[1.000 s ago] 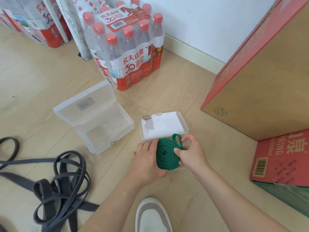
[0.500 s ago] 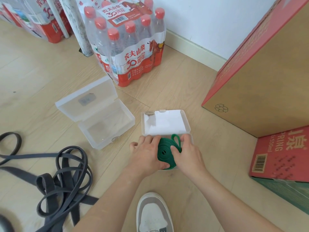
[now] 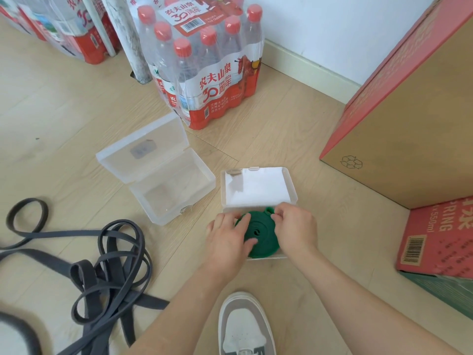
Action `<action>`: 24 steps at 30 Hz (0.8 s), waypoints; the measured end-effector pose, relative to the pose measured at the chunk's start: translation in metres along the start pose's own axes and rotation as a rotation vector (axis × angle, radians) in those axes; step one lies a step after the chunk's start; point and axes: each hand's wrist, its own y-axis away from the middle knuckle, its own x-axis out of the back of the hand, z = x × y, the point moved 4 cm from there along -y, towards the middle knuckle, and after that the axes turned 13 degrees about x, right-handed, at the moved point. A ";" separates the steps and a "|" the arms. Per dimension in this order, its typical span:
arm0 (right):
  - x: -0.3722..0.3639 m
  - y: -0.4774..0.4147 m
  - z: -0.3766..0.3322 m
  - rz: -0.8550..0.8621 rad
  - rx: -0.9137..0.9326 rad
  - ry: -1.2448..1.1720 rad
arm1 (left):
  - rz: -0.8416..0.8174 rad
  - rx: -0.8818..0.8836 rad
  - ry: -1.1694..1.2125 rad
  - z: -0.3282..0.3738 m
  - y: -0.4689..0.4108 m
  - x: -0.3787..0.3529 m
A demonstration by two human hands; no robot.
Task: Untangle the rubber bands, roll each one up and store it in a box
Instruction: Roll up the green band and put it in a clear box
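Note:
A rolled green rubber band (image 3: 261, 237) lies flat inside the lower half of a clear plastic box (image 3: 258, 188), whose lid stands open behind it. My left hand (image 3: 227, 242) presses its fingers on the left side of the roll. My right hand (image 3: 294, 230) pinches the roll's loose end loop at the top right. A second clear box (image 3: 156, 170) sits open and empty to the left. A tangle of grey rubber bands (image 3: 102, 272) sprawls on the floor at the lower left.
A shrink-wrapped pack of water bottles (image 3: 207, 65) stands behind the boxes, next to a pole (image 3: 130, 37). A big cardboard carton (image 3: 414, 119) and a red carton (image 3: 440, 237) stand on the right. My shoe (image 3: 243, 326) is below the hands.
The green roll went from held upright over the box to lying flat inside it, both hands lowering with it and pressing it down.

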 end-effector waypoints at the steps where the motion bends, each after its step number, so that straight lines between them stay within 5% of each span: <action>1: 0.000 -0.001 0.000 0.004 0.013 -0.019 | 0.089 0.044 0.114 -0.004 0.001 0.006; 4: 0.001 0.001 -0.002 -0.067 0.086 -0.016 | 0.166 0.414 0.576 -0.019 -0.008 0.024; 7: 0.008 0.004 0.006 -0.082 0.108 -0.044 | -0.245 0.760 1.162 -0.022 -0.025 0.021; 9: 0.018 0.006 0.014 0.012 0.014 -0.205 | -0.325 0.746 1.277 -0.023 -0.035 0.024; 12: 0.034 0.005 0.037 0.194 -0.333 -0.659 | -0.315 0.652 1.338 -0.025 -0.041 0.031; 16: 0.035 0.005 0.052 -0.152 -0.667 -1.305 | -0.343 0.488 1.310 -0.028 -0.035 0.046; 21: 0.043 0.007 0.054 -0.443 -0.559 -1.284 | -0.581 0.239 0.891 -0.033 -0.003 0.064; 24: 0.044 0.011 0.043 -0.557 -0.408 -1.025 | -0.419 0.193 0.605 -0.031 0.012 0.050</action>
